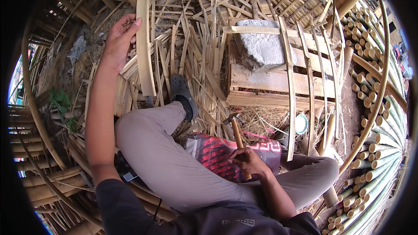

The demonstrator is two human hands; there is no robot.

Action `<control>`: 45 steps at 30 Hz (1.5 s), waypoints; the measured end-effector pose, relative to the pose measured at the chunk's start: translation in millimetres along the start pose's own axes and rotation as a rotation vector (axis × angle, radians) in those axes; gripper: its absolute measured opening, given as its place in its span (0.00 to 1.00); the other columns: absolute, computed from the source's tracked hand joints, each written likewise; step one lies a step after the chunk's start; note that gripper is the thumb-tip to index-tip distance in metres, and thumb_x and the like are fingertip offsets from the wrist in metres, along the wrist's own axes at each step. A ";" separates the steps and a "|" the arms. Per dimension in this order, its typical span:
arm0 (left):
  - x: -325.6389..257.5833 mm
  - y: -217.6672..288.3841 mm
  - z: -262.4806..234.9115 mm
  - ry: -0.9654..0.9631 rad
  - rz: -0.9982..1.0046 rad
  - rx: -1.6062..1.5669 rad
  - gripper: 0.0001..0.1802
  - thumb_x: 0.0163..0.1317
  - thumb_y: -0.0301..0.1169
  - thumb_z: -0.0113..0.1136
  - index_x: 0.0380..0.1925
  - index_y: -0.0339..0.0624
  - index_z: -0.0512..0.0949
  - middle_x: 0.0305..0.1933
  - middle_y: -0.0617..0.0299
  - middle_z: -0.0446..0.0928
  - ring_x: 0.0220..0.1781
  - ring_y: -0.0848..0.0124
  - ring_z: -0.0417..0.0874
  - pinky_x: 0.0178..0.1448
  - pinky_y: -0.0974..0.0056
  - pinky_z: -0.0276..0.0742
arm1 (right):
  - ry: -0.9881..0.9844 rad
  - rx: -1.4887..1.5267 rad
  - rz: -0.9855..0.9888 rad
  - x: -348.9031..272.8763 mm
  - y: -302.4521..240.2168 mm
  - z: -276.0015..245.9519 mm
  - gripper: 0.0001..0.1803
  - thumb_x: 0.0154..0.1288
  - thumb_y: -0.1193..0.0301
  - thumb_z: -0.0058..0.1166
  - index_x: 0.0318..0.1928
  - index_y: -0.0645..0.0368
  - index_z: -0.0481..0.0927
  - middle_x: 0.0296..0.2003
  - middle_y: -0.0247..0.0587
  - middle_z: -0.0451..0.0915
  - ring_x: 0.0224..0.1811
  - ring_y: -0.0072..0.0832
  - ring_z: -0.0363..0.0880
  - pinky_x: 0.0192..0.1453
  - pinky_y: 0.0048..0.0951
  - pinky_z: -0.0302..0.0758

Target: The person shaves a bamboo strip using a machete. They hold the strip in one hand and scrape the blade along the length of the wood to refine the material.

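My left hand (121,39) reaches out at the upper left, its thumb pressed on the edge of a wide split bamboo slat (145,56). The slat stands lengthwise in front of me, its lower end beyond my left knee. My right hand (250,161) is closed around the wooden handle of a hammer (237,135) over my lap, with the metal head pointing away from me. Under the hammer lies a red, black and grey printed cloth or sack (213,154) between my legs.
A wooden slatted crate (257,82) stands ahead, with a rough grey block (261,43) and thin bamboo strips (288,82) on it. Loose bamboo pieces (209,56) litter the ground. Stacked bamboo poles (374,148) fill the right side. A pale round container (301,123) sits near my right knee.
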State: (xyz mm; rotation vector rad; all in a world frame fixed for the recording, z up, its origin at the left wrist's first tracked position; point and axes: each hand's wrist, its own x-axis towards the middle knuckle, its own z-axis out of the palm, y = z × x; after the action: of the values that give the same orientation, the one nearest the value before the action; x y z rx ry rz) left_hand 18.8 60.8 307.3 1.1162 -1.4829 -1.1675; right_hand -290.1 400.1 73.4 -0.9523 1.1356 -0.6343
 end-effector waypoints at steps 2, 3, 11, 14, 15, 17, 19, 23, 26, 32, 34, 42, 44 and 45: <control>-15.7 15.1 1.1 -0.031 -0.020 -0.083 0.12 0.70 0.37 0.61 0.47 0.45 0.75 0.34 0.72 0.80 0.25 0.88 0.67 0.29 0.79 0.65 | 0.070 -0.208 -0.036 -0.2 -0.2 8.6 0.05 0.61 0.75 0.66 0.36 0.62 0.86 0.23 0.35 0.82 0.28 0.21 0.78 0.38 0.28 0.77; -26.1 23.5 10.1 0.032 -0.013 -0.098 0.11 0.70 0.36 0.61 0.47 0.45 0.77 0.34 0.71 0.80 0.24 0.89 0.63 0.28 0.80 0.64 | 0.079 -0.355 -0.179 -2.9 -6.8 10.0 0.05 0.59 0.75 0.66 0.36 0.61 0.86 0.26 0.40 0.81 0.31 0.28 0.80 0.38 0.32 0.77; -77.8 31.4 56.5 0.177 -0.032 -0.226 0.12 0.69 0.38 0.61 0.46 0.45 0.77 0.35 0.72 0.80 0.27 0.88 0.66 0.32 0.77 0.68 | -0.035 -0.874 -0.362 -4.3 7.7 14.8 0.10 0.68 0.73 0.49 0.45 0.60 0.82 0.46 0.58 0.72 0.48 0.53 0.76 0.54 0.44 0.76; -82.0 0.5 52.4 0.139 -0.070 -0.146 0.12 0.69 0.38 0.62 0.44 0.44 0.76 0.28 0.76 0.73 0.28 0.86 0.70 0.34 0.73 0.70 | 0.114 -0.870 -0.234 4.1 57.4 26.3 0.15 0.69 0.70 0.43 0.50 0.60 0.80 0.51 0.61 0.71 0.53 0.53 0.75 0.56 0.44 0.76; -85.9 2.5 54.7 0.120 -0.064 -0.150 0.11 0.69 0.38 0.61 0.44 0.44 0.76 0.28 0.76 0.73 0.27 0.86 0.69 0.34 0.75 0.69 | 0.122 -0.855 -0.159 6.2 62.8 28.5 0.18 0.69 0.69 0.41 0.54 0.60 0.78 0.54 0.63 0.70 0.56 0.52 0.74 0.57 0.44 0.76; -86.1 -5.6 49.4 0.098 -0.084 -0.149 0.12 0.69 0.37 0.61 0.45 0.43 0.76 0.29 0.76 0.74 0.27 0.85 0.69 0.34 0.75 0.68 | -0.003 -1.012 -0.175 5.7 60.4 21.8 0.18 0.69 0.69 0.41 0.55 0.56 0.77 0.54 0.63 0.70 0.57 0.52 0.73 0.57 0.43 0.77; -85.8 -8.5 46.3 0.091 -0.081 -0.110 0.13 0.69 0.37 0.61 0.46 0.41 0.76 0.30 0.74 0.75 0.28 0.85 0.69 0.34 0.76 0.68 | -0.150 -1.243 -0.233 5.0 50.0 23.1 0.17 0.70 0.69 0.42 0.55 0.46 0.79 0.56 0.61 0.68 0.59 0.50 0.71 0.58 0.40 0.78; -84.1 -12.8 50.0 0.083 -0.011 0.010 0.14 0.70 0.36 0.61 0.47 0.38 0.76 0.33 0.70 0.78 0.31 0.84 0.72 0.36 0.76 0.69 | 0.008 -1.155 -0.330 7.7 99.2 28.6 0.16 0.69 0.67 0.45 0.52 0.42 0.82 0.54 0.55 0.68 0.57 0.48 0.71 0.57 0.40 0.77; -85.4 -14.4 50.5 0.049 0.025 0.017 0.13 0.70 0.35 0.60 0.47 0.37 0.77 0.34 0.69 0.79 0.33 0.85 0.73 0.38 0.76 0.69 | 0.000 -1.229 -0.515 7.0 83.0 26.9 0.16 0.69 0.66 0.47 0.54 0.43 0.80 0.52 0.52 0.68 0.55 0.48 0.72 0.57 0.39 0.77; -85.5 -10.0 50.7 0.036 0.079 -0.014 0.14 0.70 0.35 0.61 0.47 0.35 0.77 0.36 0.68 0.81 0.35 0.85 0.75 0.41 0.76 0.70 | -0.137 -1.210 -0.383 1.6 52.7 34.5 0.18 0.66 0.66 0.49 0.55 0.48 0.80 0.49 0.47 0.68 0.55 0.43 0.71 0.54 0.36 0.79; -86.7 -7.4 52.8 0.036 0.116 -0.001 0.15 0.70 0.35 0.61 0.48 0.35 0.77 0.37 0.67 0.82 0.36 0.84 0.76 0.43 0.75 0.71 | -0.222 -1.399 -0.442 -5.1 17.0 38.2 0.20 0.68 0.67 0.45 0.58 0.46 0.79 0.48 0.44 0.68 0.54 0.40 0.72 0.55 0.33 0.78; -91.6 -11.9 39.4 0.055 0.085 -0.017 0.17 0.69 0.37 0.61 0.49 0.34 0.77 0.39 0.64 0.82 0.37 0.81 0.78 0.44 0.73 0.73 | -0.192 -1.462 -0.391 -6.2 29.6 42.4 0.20 0.65 0.61 0.50 0.57 0.37 0.80 0.55 0.42 0.68 0.58 0.38 0.68 0.55 0.39 0.77; -91.4 -13.4 37.4 0.044 0.071 -0.026 0.17 0.69 0.37 0.61 0.49 0.34 0.77 0.39 0.64 0.82 0.37 0.81 0.78 0.44 0.73 0.73 | -0.147 -1.457 -0.524 -6.8 38.4 38.9 0.20 0.64 0.61 0.51 0.57 0.38 0.81 0.57 0.44 0.69 0.60 0.38 0.67 0.58 0.42 0.75; -91.9 -12.9 34.7 0.046 0.064 -0.026 0.17 0.69 0.37 0.61 0.49 0.34 0.77 0.39 0.64 0.82 0.36 0.81 0.77 0.44 0.73 0.73 | -0.128 -1.453 -0.596 -5.4 36.1 38.8 0.20 0.64 0.60 0.52 0.57 0.38 0.81 0.58 0.45 0.70 0.62 0.38 0.67 0.59 0.44 0.74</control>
State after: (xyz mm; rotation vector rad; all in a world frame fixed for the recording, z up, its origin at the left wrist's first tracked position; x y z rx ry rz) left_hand 2.2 154.2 278.9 1.0633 -1.4539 -1.1075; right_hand -256.6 433.4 48.8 -2.5837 1.1128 -0.0835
